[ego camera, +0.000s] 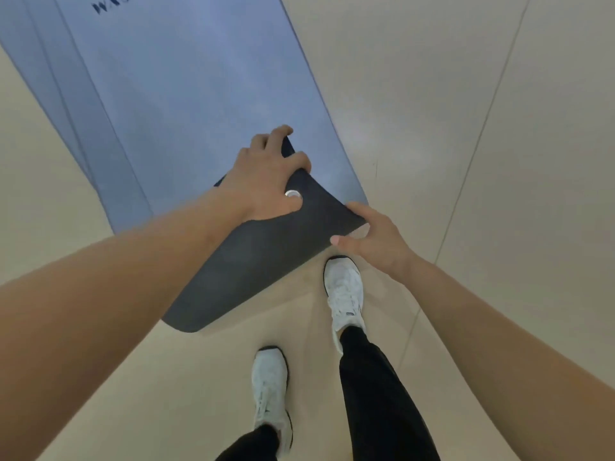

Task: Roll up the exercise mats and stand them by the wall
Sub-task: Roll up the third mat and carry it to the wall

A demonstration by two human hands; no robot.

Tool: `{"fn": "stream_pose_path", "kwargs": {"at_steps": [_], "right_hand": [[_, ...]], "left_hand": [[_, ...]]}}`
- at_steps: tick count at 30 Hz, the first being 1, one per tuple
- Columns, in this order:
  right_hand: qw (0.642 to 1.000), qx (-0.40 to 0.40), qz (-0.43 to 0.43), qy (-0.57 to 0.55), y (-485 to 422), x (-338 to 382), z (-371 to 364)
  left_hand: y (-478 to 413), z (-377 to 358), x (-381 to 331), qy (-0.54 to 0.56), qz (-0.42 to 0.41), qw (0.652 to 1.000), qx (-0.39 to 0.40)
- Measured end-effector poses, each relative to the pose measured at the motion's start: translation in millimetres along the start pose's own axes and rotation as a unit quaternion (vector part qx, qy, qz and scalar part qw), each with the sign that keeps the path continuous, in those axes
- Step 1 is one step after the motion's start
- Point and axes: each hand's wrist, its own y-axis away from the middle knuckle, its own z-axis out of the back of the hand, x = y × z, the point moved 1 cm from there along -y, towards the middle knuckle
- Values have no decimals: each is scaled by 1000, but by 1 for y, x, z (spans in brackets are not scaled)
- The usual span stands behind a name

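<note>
A blue-grey exercise mat (186,94) lies flat on the floor and stretches away from me to the upper left. Its near end is lifted and folded over, showing a dark grey underside (253,261). My left hand (266,181), with a ring on one finger, grips the folded edge from above, fingers curled over it. My right hand (369,237) holds the right corner of that lifted end, thumb on the dark side. Edges of other mats (56,104) peek out beneath the top one on the left.
Beige tiled floor (482,128) surrounds the mats, with seams running across it. My two feet in white shoes (342,291) (269,384) stand just behind the mat's near end. No wall shows in this view.
</note>
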Motion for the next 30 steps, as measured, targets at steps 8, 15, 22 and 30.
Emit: {"fn": "stream_pose_path", "kwargs": {"at_steps": [8,15,22,30], "right_hand": [[991,-121,51,-33,39,11,-39],[988,-152,37,13,96,-16,-107],[975,-222,-19,-9,133,-74,-123],[959,-245,-62,-131,128,-125,-78]], "left_hand": [[102,-98,-25,97,-101,984,-112],[229,-215,-14,296,151,940,-79],[309,-322,-54,460,229,856,49],[304,-367,-76,380,279,877,-95]]}}
